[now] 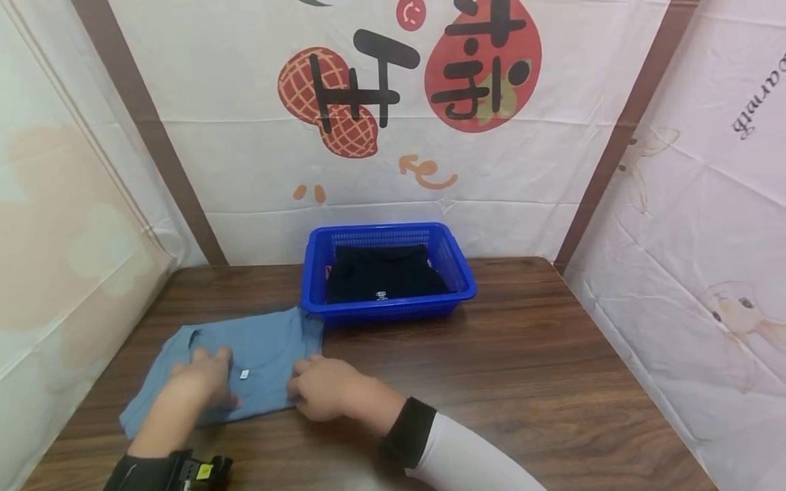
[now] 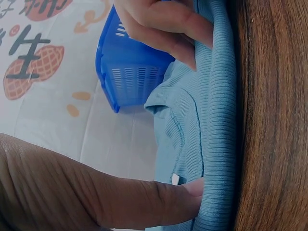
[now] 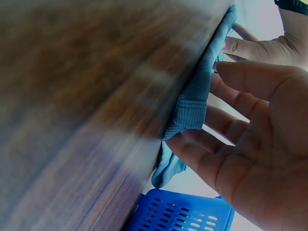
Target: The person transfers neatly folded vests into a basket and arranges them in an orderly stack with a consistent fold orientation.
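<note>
A light-blue folded shirt [image 1: 264,341] with ribbed bands and a small white label lies at the left of the table. My left hand [image 1: 205,378] rests on its left part, fingers spread; in the left wrist view the thumb [image 2: 159,202] touches a ribbed band [image 2: 219,120]. At the shirt's right edge is my right hand [image 1: 325,387]. The right wrist view shows its fingers [image 3: 202,154] loosely extended and touching the cloth by a ribbed end [image 3: 190,113]. Some fingertips are hidden against the fabric.
Behind the shirt stands a blue plastic basket [image 1: 393,310] holding a folded black garment [image 1: 383,273]. The shirt's far right corner reaches the basket's front left corner. Printed white cloth [image 1: 245,170] hangs round the wooden table [image 1: 540,382] at the back and sides.
</note>
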`<state>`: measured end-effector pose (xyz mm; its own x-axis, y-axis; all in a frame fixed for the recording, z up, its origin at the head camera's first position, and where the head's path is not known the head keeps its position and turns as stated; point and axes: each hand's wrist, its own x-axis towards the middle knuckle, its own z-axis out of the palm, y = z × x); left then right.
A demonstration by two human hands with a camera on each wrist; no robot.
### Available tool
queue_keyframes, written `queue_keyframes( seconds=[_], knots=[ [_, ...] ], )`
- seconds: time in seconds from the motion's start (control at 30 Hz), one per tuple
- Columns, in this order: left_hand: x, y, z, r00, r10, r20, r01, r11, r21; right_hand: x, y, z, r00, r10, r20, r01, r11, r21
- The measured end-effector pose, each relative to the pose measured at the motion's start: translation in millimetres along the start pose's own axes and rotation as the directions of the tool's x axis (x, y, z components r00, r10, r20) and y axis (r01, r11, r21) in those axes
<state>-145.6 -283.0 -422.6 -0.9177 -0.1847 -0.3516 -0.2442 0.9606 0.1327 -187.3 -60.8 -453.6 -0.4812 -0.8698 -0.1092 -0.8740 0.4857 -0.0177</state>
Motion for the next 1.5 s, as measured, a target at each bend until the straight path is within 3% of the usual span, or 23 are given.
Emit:
queue_keyframes(
  seconds=[0.27, 0.9, 1.3, 1.5],
  knots=[
    [-1.6, 1.0, 2.1, 0.999, 0.0, 0.048, 0.0, 1.0, 0.006, -9.1, -4.4, 0.7, 1.0, 0.0, -0.001, 0.0, 1.0, -0.002],
    [-13.6, 16.6, 6.1, 0.998, -0.009, 0.06, 0.006, 0.999, 0.051, -35.4, -6.1, -2.0, 0.999, -0.026, -0.039, 0.024, 0.999, -0.037],
    [-19.0, 20.3, 13.1, 0.997, 0.047, 0.063, -0.052, 0.996, 0.075, -51.3, -4.4, -0.6, 0.997, -0.038, -0.067, 0.034, 0.998, -0.06],
    [-20.3, 27.9, 18.2, 0.998, 0.012, 0.066, -0.015, 0.999, 0.048, -58.4, -1.8, 2.5, 0.995, -0.045, -0.087, 0.039, 0.997, -0.067]
  ],
)
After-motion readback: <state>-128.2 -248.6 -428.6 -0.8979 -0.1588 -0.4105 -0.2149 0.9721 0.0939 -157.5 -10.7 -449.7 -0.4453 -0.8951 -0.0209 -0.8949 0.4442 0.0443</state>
